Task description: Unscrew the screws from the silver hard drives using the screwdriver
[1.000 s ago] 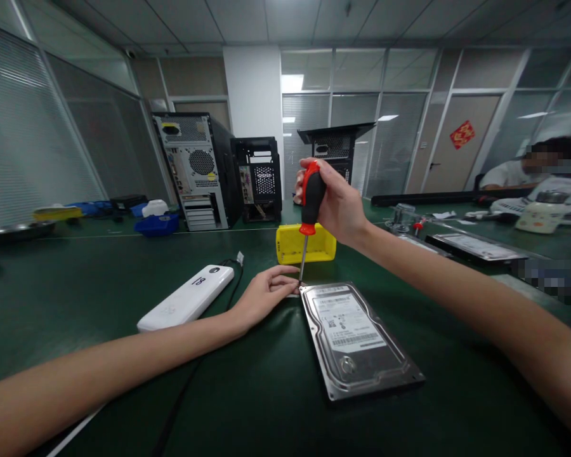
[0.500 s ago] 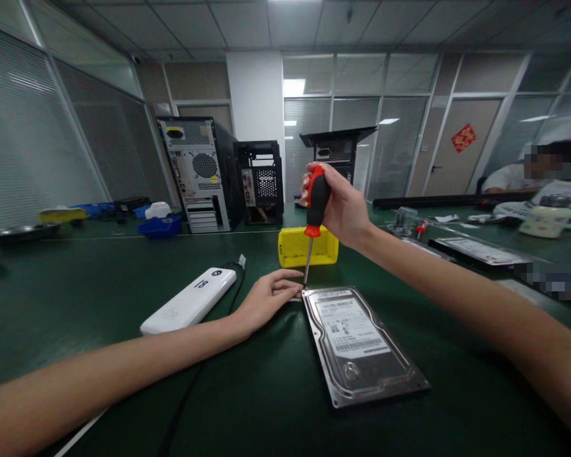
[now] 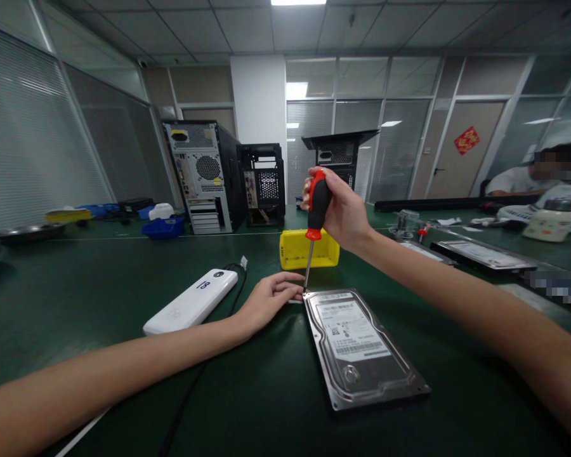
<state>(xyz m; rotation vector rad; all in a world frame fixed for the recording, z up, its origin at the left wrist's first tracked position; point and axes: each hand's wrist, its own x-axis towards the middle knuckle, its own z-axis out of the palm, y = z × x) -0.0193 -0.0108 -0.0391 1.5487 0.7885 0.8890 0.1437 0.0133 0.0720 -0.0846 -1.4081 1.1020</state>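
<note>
My right hand [image 3: 345, 212] is wrapped around the red and black handle of a screwdriver [image 3: 320, 200], held nearly upright. Its shaft slants down to the far left corner of a hard drive [image 3: 354, 327]. The drive lies label side up on the green table. My left hand [image 3: 273, 295] rests on the table with its fingers stretched towards that same corner, fingertips beside the screwdriver tip. Exactly what the fingertips touch is hard to make out. Something thin and pale shows just under them.
Behind the drive stands a yellow bin [image 3: 292, 251]. A white power bank [image 3: 193, 301] with a black cable lies left. Computer cases [image 3: 207, 171] stand at the back. On the right are more hard drives [image 3: 485, 254], a cup [image 3: 549, 222] and a seated person [image 3: 518, 178].
The view has shifted slightly, so everything sits a little lower in the picture. Both hands, the screwdriver and the drive keep practically the same positions relative to each other.
</note>
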